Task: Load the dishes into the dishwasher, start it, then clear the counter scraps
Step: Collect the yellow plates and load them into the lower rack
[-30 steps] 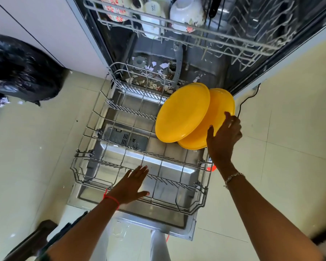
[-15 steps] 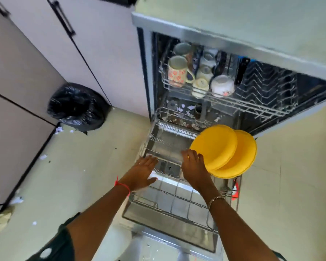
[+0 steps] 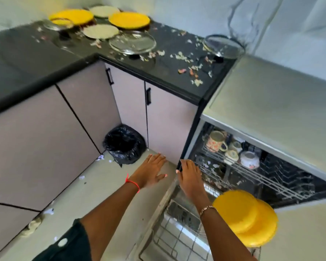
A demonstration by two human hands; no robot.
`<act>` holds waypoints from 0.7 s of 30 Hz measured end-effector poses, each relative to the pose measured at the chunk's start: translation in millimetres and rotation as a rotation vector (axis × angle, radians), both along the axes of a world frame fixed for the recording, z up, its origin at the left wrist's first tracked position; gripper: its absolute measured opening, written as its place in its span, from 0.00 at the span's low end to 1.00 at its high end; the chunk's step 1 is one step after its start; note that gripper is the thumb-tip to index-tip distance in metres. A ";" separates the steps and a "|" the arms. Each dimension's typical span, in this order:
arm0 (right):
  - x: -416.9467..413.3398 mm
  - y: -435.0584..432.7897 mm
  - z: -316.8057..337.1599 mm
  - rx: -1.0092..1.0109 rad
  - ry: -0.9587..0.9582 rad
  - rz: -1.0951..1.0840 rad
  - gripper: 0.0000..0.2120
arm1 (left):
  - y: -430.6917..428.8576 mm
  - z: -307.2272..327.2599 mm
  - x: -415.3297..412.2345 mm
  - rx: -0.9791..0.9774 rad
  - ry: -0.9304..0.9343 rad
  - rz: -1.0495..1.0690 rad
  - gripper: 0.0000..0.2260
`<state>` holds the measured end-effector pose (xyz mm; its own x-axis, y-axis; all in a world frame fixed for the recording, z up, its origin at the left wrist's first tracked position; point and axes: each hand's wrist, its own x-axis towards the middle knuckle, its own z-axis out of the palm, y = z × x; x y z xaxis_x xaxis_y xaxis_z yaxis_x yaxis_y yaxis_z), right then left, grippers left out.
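The dishwasher point(image 3: 267, 102) stands open at the right. Two yellow plates point(image 3: 247, 221) stand on edge in its pulled-out lower rack point(image 3: 175, 240). Mugs and a bowl point(image 3: 249, 160) sit in the upper rack point(image 3: 252, 176). My left hand point(image 3: 152, 171) hovers open over the floor, fingers spread, holding nothing. My right hand point(image 3: 189, 176) is open at the dishwasher's left front edge, also holding nothing. On the black counter point(image 3: 158, 68) lie two more yellow plates point(image 3: 129, 20), two white plates point(image 3: 101, 31), glass plates point(image 3: 133, 43) and scattered food scraps point(image 3: 184, 57).
A bin lined with a black bag point(image 3: 123, 145) stands on the floor in the cabinet corner. Beige cabinet doors point(image 3: 45, 136) run along the left. Bits of paper litter the floor point(image 3: 94, 187).
The view has swung up and left from the rack to the counter. My right hand left the yellow plates and both hands rose away from the lower rack.
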<state>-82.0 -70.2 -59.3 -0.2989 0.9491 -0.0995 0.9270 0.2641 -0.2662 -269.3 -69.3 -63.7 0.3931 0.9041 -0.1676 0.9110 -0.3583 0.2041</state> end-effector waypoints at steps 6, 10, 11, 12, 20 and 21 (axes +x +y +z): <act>-38.2 31.4 41.8 0.037 -0.006 0.076 0.25 | 19.6 48.3 -49.0 0.135 -0.035 0.114 0.28; -75.4 57.9 73.1 0.086 -0.021 0.120 0.24 | 36.8 77.8 -93.6 0.212 -0.083 0.191 0.27; -84.9 64.8 79.4 0.092 -0.024 0.133 0.24 | 42.5 83.6 -104.4 0.225 -0.084 0.199 0.27; -97.2 74.3 86.8 0.100 -0.025 0.143 0.24 | 50.4 89.9 -117.5 0.240 -0.089 0.209 0.27; -212.1 166.4 128.0 0.242 0.005 0.119 0.20 | 136.2 124.6 -239.2 0.304 -0.135 0.227 0.26; -225.7 176.3 133.5 0.250 0.016 0.118 0.19 | 145.2 129.8 -254.7 0.305 -0.135 0.229 0.26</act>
<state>-307.7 106.0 74.2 -0.4085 0.9021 0.1388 0.8823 0.4293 -0.1931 -524.0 75.9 66.1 0.1762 0.9711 0.1608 0.9467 -0.2120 0.2427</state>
